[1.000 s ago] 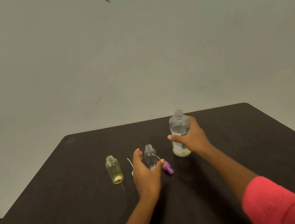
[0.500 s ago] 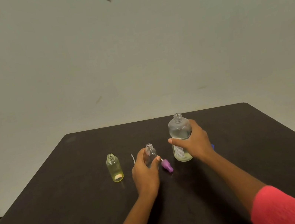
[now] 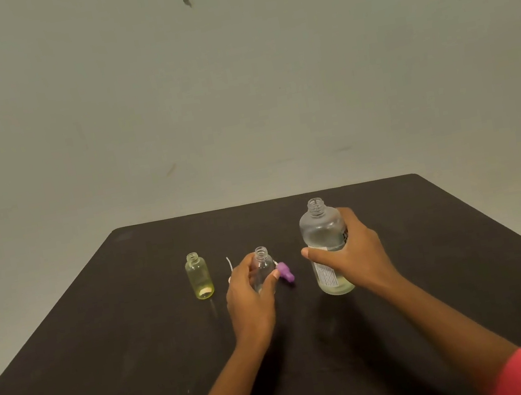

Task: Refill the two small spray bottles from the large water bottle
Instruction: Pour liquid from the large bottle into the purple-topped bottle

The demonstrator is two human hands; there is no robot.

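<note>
A small clear spray bottle, uncapped, stands upright at the table's middle with my left hand wrapped around its body. To its right, my right hand grips the large clear water bottle, open at the neck, upright, holding some liquid and lifted slightly toward me. A small yellow bottle, also uncapped, stands alone to the left. A purple spray head lies on the table between the two held bottles.
The dark table ends at a far edge below a plain grey wall. A thin white tube lies behind my left hand. Bare tabletop lies to the left, right and front.
My left hand has closed around the small clear bottle. My right hand has brought the large bottle nearer and slightly up.
</note>
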